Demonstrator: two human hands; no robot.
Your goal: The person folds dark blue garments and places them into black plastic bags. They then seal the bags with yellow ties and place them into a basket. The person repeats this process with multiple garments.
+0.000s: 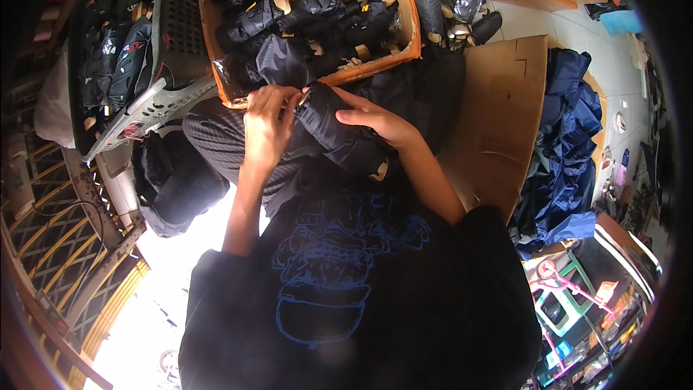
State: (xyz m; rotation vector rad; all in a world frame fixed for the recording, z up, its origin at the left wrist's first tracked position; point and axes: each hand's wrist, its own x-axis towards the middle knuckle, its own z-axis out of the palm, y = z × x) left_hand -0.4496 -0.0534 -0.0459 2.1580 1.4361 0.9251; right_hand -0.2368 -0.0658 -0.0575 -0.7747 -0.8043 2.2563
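Observation:
A black folded umbrella (319,119) lies slantwise over my lap, its fabric gathered into a thick roll. My right hand (375,117) is wrapped around its right side, with the thumb along the roll. At the umbrella's far end, the fingers of my left hand (268,119) are pinched together by a small pale tip. What exactly they grip there is partly hidden. Another pale handle (380,171) shows by my lap, below the roll. Just beyond my hands, a loose flap of dark fabric (280,59) hangs over the box's near edge.
An orange-edged carton (417,29) full of black folded umbrellas stands ahead. Left of it is a grey perforated crate (184,76) with more umbrellas. To my right, a brown cardboard box (498,123) adjoins heaped blue fabric (567,152). A metal lattice gate (65,238) stands at far left.

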